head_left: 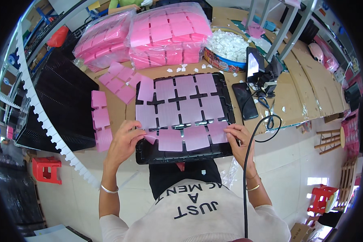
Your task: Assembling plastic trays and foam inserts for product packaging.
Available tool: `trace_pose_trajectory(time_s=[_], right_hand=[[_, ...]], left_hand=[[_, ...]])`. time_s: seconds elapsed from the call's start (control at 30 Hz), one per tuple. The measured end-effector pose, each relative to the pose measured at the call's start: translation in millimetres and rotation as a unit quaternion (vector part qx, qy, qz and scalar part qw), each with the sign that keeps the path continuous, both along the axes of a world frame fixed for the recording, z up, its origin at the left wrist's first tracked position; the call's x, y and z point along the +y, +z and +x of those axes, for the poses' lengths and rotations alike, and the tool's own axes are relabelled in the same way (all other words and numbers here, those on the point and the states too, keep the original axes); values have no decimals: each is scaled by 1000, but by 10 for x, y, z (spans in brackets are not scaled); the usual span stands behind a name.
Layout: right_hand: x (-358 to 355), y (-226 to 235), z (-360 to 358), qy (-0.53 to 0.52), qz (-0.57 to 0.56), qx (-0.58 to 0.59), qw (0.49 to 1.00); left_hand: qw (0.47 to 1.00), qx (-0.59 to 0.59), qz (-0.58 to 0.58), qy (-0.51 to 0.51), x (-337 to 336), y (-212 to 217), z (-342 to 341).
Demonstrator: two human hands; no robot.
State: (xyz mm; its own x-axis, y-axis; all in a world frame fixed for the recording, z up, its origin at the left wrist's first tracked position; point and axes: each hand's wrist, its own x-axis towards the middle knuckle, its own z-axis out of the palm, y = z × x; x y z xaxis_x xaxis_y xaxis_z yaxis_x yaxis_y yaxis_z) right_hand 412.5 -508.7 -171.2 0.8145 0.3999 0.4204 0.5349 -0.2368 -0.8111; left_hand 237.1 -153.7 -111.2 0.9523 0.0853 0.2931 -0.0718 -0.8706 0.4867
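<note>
A slotted pink foam sheet point(189, 109) lies over a black plastic tray point(177, 156) on the table before me. Its near edge runs between my two hands. At the left near corner, my left hand point(127, 139) pinches the sheet, and that corner is bent up. My right hand point(238, 139) holds the right near corner between thumb and fingers. Black tray ribs show through the slots. The far left corner of the sheet is lifted or skewed. Further pink pieces point(119, 82) lie beyond it, and a pink strip point(101, 121) lies to the left.
Bagged pink foam stacks point(167, 36) stand at the back. A round tin point(226, 63) holds white scraps. On the right lie a phone point(245, 101), scissors point(266, 103) and a black cable point(246, 181). Black stacked trays point(56, 97) stand left; a person's arm point(125, 9) shows at the far side.
</note>
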Motion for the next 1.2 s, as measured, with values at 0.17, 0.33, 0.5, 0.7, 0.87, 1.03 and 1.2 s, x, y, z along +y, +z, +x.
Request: trace_pose_trajectory(time_s=[0.17,0.33,0.5,0.7,0.87,1.03,1.2], right_hand=[[-65,27,-55,-7,-10,-26,1000],[-105,34,-173,-22,-30,-68,997],[-133,23,-290,-47,-39,-36,997],[-95,-78,-223,-35,-62,-77,994],[-79,-32,-130,-21,-82,-43,995],[12,55,266,-48,-89,-16,995],[374,-37,1405,-142,-81,-215,963]], left_hand=[[999,-5,-26,33,-37,-81,-51],[998,-34,-38,40,-45,-185,22],[995,-19,-89,28,-121,-234,94],[996,-22,-78,43,-101,-248,46],[990,29,-128,48,-171,-81,-98],[969,101,-212,74,-28,-64,-149],[992,-22,-104,64,-31,-296,207]])
